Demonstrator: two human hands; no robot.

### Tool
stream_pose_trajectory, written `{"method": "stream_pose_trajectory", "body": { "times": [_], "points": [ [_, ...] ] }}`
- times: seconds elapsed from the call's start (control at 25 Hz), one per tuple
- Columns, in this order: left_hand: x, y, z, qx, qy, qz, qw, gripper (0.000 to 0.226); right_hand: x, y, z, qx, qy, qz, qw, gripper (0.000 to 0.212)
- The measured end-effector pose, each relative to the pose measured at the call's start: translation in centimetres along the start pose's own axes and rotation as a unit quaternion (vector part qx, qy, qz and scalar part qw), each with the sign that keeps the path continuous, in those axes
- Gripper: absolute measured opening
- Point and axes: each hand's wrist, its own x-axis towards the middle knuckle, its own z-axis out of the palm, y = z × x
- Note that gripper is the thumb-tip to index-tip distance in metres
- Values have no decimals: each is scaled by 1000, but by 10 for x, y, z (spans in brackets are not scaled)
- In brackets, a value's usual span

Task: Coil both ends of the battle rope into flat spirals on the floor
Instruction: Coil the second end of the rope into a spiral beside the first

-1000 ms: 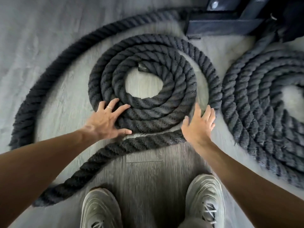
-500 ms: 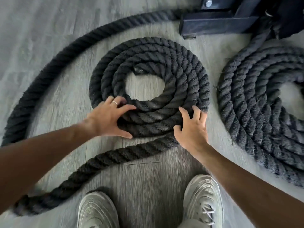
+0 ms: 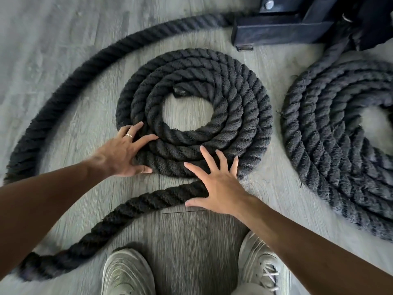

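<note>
Lying flat on the grey plank floor (image 3: 63, 39), the near coil (image 3: 194, 116) has about four rings wound round a bare centre, the rope's cut end tucked at the inner ring. A loose tail (image 3: 119, 216) leaves its lower edge, snakes toward the feet and loops wide round the left side to the dark metal frame (image 3: 282, 26).

Left hand (image 3: 121, 154): fingers spread flat on the coil's lower-left rings, gripping nothing. Looks meant to pin the spiral so it won't turn or lift.

Right hand (image 3: 219, 184): wide open, fingers splayed on the outer ring, palm over the point where the tail departs. Probably pressing the next stretch snug against the coil.

Second coil (image 3: 340, 141) at right, well apart, appears finished. Two pale shoes (image 3: 261, 265) just behind the tail.
</note>
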Motion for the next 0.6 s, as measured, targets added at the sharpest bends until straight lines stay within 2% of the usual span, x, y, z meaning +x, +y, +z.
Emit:
{"method": "stream_pose_trajectory", "body": {
  "times": [0.2, 0.32, 0.4, 0.48, 0.6],
  "points": [
    [-8, 25, -9, -10, 33, -19, 999, 108, 9, 34, -13, 10, 11, -33, 999, 91],
    [-21, 69, 0, -78, 72, -63, 992, 108, 20, 76, -43, -15, -32, -53, 998, 92],
    [-27, 95, 7, -79, 79, -82, 990, 109, 27, 90, -64, -52, -66, -52, 995, 95],
    [-26, 100, 9, -66, 82, -85, 991, 106, 33, 84, -77, -86, -74, -27, 993, 97],
    [-21, 67, -2, -97, 89, -24, 991, 96, 29, 45, -67, -105, -32, -17, 994, 100]
  ]
}}
